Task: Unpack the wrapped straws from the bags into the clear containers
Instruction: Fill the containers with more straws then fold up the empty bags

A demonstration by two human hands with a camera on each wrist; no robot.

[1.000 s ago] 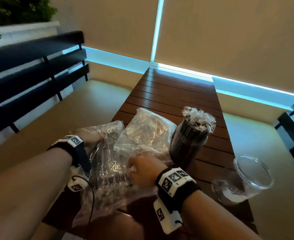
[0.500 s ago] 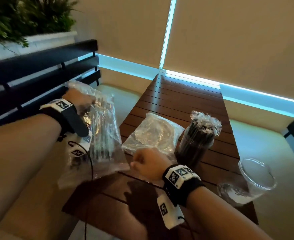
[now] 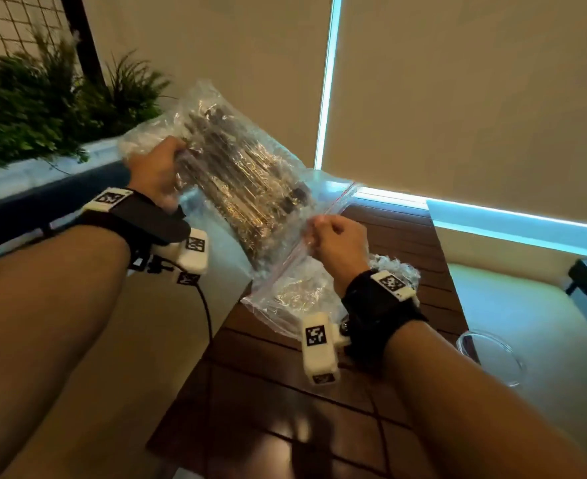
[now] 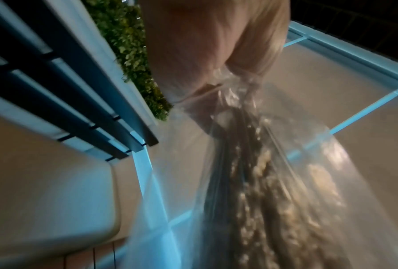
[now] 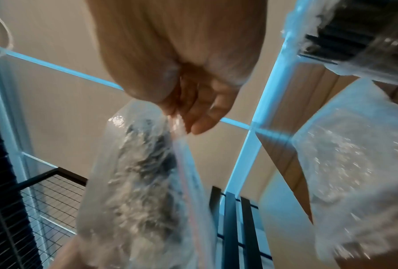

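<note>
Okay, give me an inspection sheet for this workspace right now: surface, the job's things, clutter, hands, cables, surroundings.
Surface: dark brown slatted wooden table.
Job's things: clear zip-top plastic bag of dark wrapped straws, held up off the table; second clear crumpled plastic bag lying on the table; empty clear plastic cup at the table's right edge; clear container packed with dark straws, seen in the right wrist view.
Clutter: nothing seen.
Hands: left hand grips the held bag's upper end; right hand pinches its red-lined zip edge.
Cables: black cable hanging from the left wrist camera.
Surroundings: beige roller blinds, green plants, black bench slats.
</note>
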